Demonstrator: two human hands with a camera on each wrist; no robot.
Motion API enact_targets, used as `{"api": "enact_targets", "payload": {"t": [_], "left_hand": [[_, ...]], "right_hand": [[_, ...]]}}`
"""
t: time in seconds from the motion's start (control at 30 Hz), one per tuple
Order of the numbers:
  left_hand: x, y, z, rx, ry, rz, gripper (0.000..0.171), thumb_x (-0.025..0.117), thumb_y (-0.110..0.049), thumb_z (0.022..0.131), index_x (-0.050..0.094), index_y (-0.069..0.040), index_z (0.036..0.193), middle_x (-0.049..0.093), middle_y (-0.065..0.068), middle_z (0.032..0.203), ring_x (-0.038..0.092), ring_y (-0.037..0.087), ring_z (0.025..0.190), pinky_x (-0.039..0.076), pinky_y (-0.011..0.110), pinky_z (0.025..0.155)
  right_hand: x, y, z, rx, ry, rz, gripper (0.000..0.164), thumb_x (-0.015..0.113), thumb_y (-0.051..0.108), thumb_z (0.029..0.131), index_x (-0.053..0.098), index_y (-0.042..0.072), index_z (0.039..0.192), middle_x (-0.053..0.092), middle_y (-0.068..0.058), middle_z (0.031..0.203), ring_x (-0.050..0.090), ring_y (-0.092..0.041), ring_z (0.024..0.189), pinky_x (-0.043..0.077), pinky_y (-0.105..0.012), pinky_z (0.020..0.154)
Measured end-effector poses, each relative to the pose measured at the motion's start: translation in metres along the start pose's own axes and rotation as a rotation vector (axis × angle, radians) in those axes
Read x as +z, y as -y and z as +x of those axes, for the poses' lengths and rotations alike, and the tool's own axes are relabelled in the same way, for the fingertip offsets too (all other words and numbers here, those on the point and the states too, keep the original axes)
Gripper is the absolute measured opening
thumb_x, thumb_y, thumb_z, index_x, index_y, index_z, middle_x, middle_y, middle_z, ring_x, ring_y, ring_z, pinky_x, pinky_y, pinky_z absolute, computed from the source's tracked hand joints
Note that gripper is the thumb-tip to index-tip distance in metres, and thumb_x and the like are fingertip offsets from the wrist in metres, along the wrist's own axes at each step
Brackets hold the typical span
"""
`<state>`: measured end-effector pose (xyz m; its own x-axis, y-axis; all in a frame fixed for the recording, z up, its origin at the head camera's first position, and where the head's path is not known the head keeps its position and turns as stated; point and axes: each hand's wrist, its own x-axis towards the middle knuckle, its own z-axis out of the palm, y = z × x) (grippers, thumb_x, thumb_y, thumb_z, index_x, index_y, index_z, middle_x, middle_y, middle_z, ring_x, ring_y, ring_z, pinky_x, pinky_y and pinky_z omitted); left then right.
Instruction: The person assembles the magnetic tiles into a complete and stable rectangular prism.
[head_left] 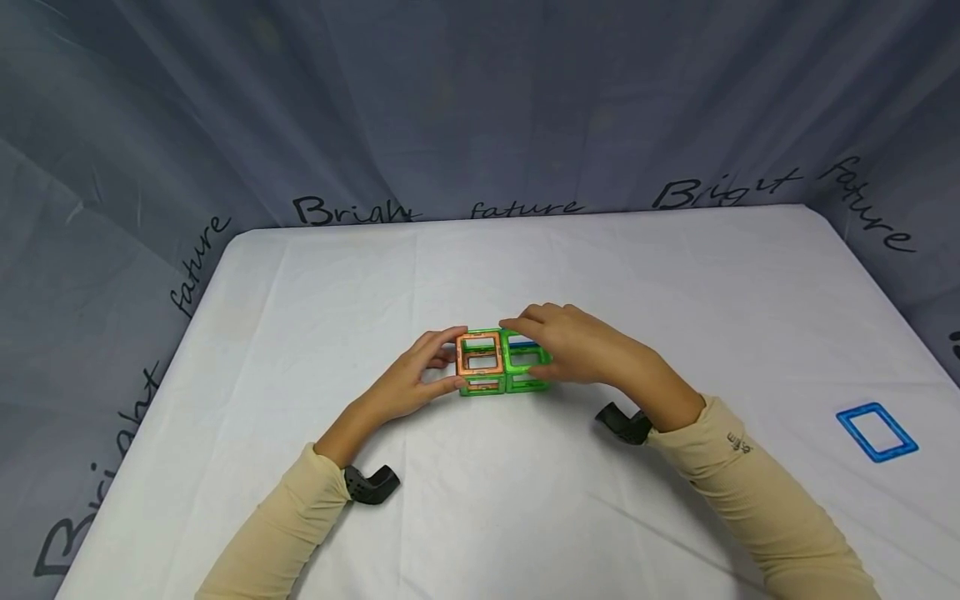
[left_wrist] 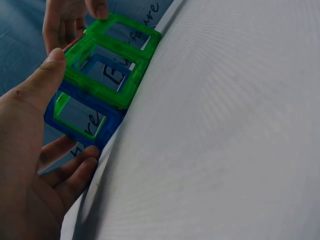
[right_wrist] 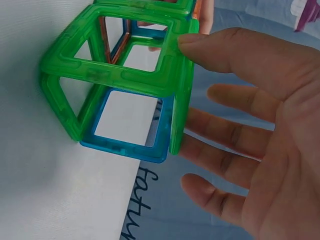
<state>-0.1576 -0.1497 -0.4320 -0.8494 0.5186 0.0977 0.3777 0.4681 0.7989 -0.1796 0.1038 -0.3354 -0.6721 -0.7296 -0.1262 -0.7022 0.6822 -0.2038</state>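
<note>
A small two-cell box built of magnetic tiles (head_left: 506, 384) stands on the white table, with an orange tile (head_left: 480, 372) on top of its left cell. My left hand (head_left: 403, 380) grips the left end, its thumb on the near edge and its fingers round the far side. At the right end my right hand (head_left: 585, 346) holds the green cell, thumb at the front and index finger at the back. The right wrist view shows a green tile (right_wrist: 120, 75) on one face and a blue tile (right_wrist: 120, 146) at the end. Another blue tile (left_wrist: 114, 126) appears near my left fingers.
One loose blue tile (head_left: 897, 453) lies flat at the right of the white table (head_left: 495, 500). Grey curtains (head_left: 480, 108) with handwriting surround the table's back and sides. A black wrist device (head_left: 372, 485) sits by the left cuff, another black device (head_left: 624, 423) by the right.
</note>
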Motion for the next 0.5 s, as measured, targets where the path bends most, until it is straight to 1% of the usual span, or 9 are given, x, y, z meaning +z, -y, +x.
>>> {"api": "enact_targets", "payload": {"t": [0.13,0.5], "left_hand": [[-0.0005,-0.0011,-0.0009,-0.008,-0.002,-0.005,0.068,0.064,-0.032,0.085,0.029,-0.024,0.142,0.045,0.005,0.125,0.055,0.019,0.108,0.046,0.037,0.094],[-0.0004,-0.0010,-0.0001,-0.004,-0.004,-0.007,0.068,0.064,-0.033,0.085,0.029,-0.023,0.142,0.045,0.007,0.124,0.054,0.019,0.109,0.046,0.035,0.095]], "right_hand": [[0.0015,-0.0013,-0.0007,-0.005,-0.011,0.013,0.065,0.075,0.026,0.075,0.048,0.010,0.132,0.055,-0.008,0.121,0.051,-0.024,0.111,0.046,-0.042,0.090],[0.0038,-0.0038,-0.0016,-0.007,-0.029,0.039,0.062,0.074,0.025,0.076,0.049,0.010,0.130,0.054,-0.008,0.122,0.050,-0.024,0.112,0.045,-0.042,0.091]]}}
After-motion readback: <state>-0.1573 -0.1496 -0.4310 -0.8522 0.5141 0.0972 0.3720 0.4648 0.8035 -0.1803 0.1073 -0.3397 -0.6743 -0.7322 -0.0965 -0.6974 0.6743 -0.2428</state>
